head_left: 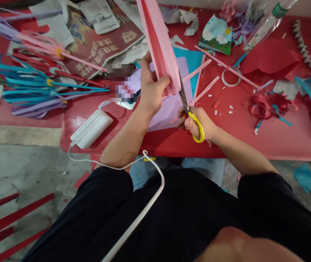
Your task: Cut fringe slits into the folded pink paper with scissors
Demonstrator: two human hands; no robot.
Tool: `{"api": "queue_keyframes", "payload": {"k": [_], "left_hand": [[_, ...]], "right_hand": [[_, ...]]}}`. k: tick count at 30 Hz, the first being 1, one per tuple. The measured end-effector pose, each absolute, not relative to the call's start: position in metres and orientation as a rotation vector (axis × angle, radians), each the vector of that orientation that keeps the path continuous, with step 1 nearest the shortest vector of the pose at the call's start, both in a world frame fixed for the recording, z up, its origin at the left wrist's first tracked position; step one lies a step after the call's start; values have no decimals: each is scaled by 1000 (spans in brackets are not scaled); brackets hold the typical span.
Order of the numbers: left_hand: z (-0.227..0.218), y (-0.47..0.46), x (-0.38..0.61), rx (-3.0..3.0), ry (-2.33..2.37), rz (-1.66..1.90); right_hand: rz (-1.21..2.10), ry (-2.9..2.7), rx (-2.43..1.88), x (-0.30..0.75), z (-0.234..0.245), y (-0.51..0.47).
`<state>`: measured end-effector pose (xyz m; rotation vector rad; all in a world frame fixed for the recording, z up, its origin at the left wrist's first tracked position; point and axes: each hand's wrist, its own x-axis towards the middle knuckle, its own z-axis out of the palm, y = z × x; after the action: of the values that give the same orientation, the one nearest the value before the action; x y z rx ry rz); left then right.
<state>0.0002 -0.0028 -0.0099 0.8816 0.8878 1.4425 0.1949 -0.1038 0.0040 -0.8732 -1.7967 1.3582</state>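
Two grips: your left hand (pixel 152 91) clamps the paper (pixel 158 40) low. Your right hand (pixel 200 123) holds scissors (pixel 184 98) pointing up its right edge.

Red sheet (pixel 100 47) — two slanted rows of large pale Chinese characters and a small pale boxed logo toward its upper right, all too tilted and soft to read. Newspaper (pixel 99 14) — columns of fine grey print, illegible. Bottle (pixel 266 25) with a green label bearing white marks, unreadable; phone (pixel 129 92) screen blurred out, nothing legible.
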Motion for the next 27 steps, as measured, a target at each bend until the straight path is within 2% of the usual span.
{"api": "queue_keyframes", "payload": {"k": [5,12,27], "left_hand": [[-6,-8,-2,932,821,1283],[1,-7,6,926,869,1478],[6,-9,3,1017,902,1454]], "right_hand": [[1303,-1817,-834,194,7,-101],[1408,-1757,-833,196,7,-103],[1365,-1771,-927,193,8,-105]]}}
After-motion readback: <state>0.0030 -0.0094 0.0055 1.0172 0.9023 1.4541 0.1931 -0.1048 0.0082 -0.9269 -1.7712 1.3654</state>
